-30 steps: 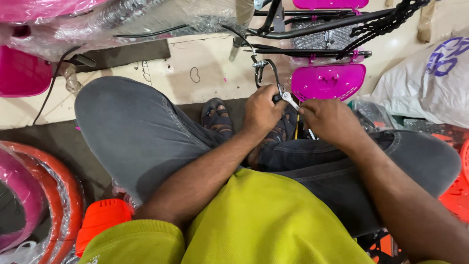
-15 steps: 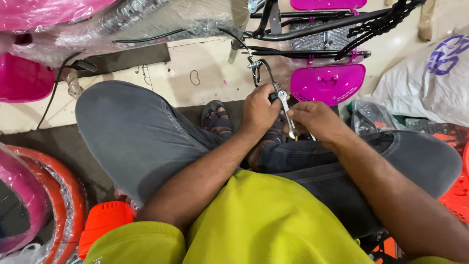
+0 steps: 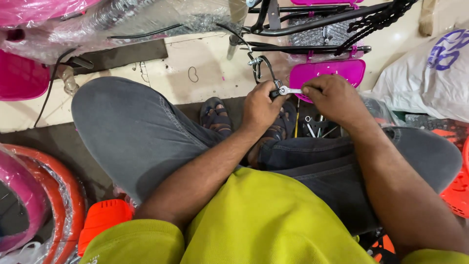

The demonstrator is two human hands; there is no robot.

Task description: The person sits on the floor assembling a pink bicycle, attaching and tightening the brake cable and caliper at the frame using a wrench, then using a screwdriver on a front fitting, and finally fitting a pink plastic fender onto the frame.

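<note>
- Since a moment ago the spanner (image 3: 291, 90) has swung from upright to lying level between both hands
- Left hand (image 3: 259, 105) – grip clamped on the small black part (image 3: 274, 93) at the spanner's ring end
- Right hand (image 3: 334, 98) – fingers pinched on the spanner's other end
- Pink seat (image 3: 327, 73) lies on the floor just behind
</note>
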